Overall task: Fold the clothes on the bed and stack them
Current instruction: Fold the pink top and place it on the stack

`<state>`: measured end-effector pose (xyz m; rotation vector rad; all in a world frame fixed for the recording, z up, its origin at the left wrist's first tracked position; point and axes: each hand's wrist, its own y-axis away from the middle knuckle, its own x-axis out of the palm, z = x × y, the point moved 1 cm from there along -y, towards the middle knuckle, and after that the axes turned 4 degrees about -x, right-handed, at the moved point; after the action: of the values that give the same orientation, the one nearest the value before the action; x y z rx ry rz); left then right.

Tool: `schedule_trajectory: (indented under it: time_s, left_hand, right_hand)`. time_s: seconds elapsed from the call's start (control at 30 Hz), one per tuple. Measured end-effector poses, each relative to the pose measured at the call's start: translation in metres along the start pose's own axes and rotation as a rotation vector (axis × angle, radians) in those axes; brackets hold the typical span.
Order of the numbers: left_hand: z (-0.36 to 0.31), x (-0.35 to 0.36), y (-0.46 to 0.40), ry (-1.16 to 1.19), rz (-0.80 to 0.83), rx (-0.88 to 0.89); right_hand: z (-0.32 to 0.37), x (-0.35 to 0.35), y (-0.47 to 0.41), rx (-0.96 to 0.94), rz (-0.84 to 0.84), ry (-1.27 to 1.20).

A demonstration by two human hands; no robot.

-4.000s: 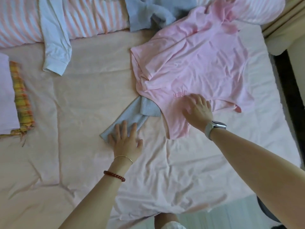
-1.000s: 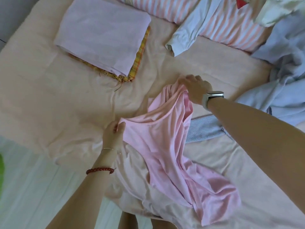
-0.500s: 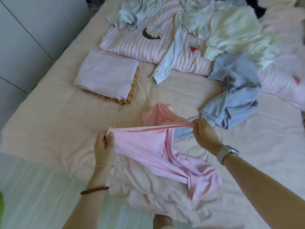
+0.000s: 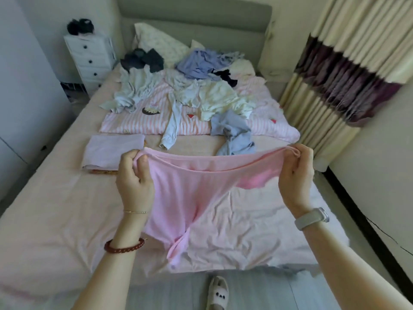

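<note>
Pink garment (image 4: 178,198) is held up over the near part of the bed (image 4: 55,220), seen in the head view only. Its type can't be made out: it hangs bunched, w/ a twisted tail low at centre, and part of its top edge is hidden inside the fists. The top hem is stretched left-right, so the long axis runs across the bed, sagging slightly in the middle; the rest drops toward the foot of the bed. Left hand (image 4: 134,175) is curled round the left end of the hem, right hand (image 4: 295,175) pinches the right end; both hands are well apart, at about equal height.

Behind the left hand, a folded lilac piece (image 4: 111,151) lies on a plaid one, of which only a thin edge shows. Farther back, a striped pink duvet (image 4: 138,126) carries unfolded clothes: a grey-blue top (image 4: 234,135), a pale sleeve (image 4: 172,126), cream items (image 4: 223,95), dark pieces (image 4: 143,59) near the pillow (image 4: 156,43). The lower bed centre is blocked by the garment. White drawers (image 4: 89,57) stand at left, curtain (image 4: 335,70) at right, a slipper (image 4: 218,294) on the floor, partly cut off by the frame edge.
</note>
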<state>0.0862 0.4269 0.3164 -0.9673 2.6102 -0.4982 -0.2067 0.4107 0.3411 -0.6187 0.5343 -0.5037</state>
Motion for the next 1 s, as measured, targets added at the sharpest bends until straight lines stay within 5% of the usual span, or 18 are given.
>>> schedule_trajectory:
  time_s: [0.27,0.63,1.0]
  left_hand:
    - [-0.086,-0.009,-0.025,0.072,-0.093,0.255]
    - [-0.079,0.052,-0.075,0.009,-0.031,0.375]
    - [0.076,0.260,-0.197,-0.373,0.243,0.064]
  right_hand:
    - [0.055,-0.048,-0.037,-0.188,-0.251,0.057]
    - [0.001,-0.032,-0.102,-0.252,-0.254,0.237]
    - [-0.204,0.142,-0.218,0.234,0.312,0.229]
